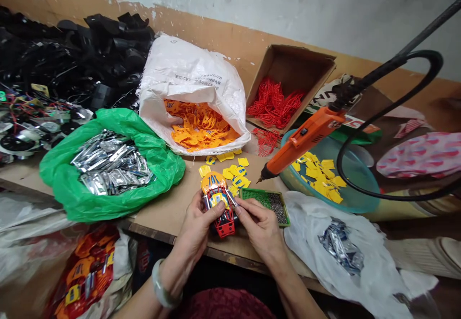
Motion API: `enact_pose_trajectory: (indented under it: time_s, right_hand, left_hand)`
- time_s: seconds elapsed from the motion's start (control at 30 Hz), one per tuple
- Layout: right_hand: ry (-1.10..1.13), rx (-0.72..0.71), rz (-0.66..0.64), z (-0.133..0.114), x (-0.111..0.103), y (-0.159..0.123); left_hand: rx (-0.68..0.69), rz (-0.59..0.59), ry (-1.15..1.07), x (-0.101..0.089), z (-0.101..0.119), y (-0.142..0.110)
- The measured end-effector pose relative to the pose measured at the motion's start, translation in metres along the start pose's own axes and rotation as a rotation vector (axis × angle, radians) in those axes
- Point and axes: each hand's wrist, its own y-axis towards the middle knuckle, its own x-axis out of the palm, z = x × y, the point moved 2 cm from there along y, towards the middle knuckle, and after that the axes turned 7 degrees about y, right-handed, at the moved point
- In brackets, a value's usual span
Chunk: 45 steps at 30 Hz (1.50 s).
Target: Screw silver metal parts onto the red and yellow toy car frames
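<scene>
the left hand (197, 225) and right hand (257, 227) pinch a red-framed toy race car (218, 208) between them, orange and yellow parts already on, with a green tray of screws (252, 196) still filled just beyond the right hand.

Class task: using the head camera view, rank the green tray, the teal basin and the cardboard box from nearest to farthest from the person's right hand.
From the right hand:
1. Green tray: just ahead of the hand, on the table.
2. Teal basin: ahead and to the right.
3. Cardboard box: farthest, at the table's back edge by the wall.
</scene>
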Motion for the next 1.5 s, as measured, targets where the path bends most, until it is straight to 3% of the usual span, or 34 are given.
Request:
enact_pose_trajectory:
  time_s: [0.37, 1.17, 1.5]
  right_hand:
    - [0.187, 0.280, 0.008, 0.006, -0.003, 0.002]
    - [0.231, 0.317, 0.049, 0.011, 0.000, 0.001]
    - [0.277, 0.346, 0.053, 0.011, 0.001, 0.001]
  left_hand:
    - [-0.060, -0.041, -0.061, -0.001, 0.000, 0.000]
    - [-0.023, -0.033, -0.025, 0.000, -0.001, -0.002]
    - [-0.079, -0.049, -0.018, 0.004, 0.005, -0.001]
